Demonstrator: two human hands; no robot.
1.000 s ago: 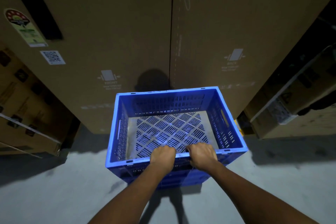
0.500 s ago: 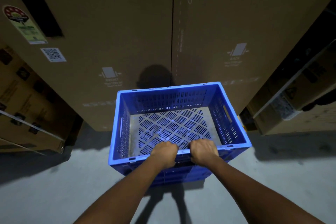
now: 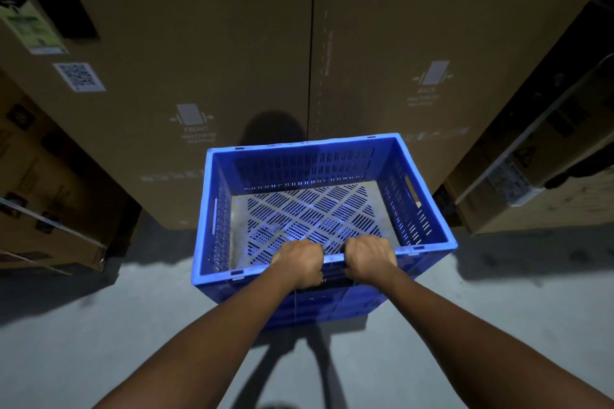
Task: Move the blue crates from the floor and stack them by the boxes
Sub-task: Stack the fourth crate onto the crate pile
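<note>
Head view: left hand [image 3: 300,262] and right hand [image 3: 370,257] grip crate [image 3: 428,236] rim.

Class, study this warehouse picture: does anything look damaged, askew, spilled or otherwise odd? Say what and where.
Little stands out. The blue crate is empty and intact, gripped at its near rim by the left hand and right hand. One oddity: the printed text on the tall cardboard boxes behind it reads upside down, suggesting they stand inverted.

The crate's [image 3: 319,209] near rim is partly hidden by both hands; box [image 3: 186,43] tops are cut off.
</note>
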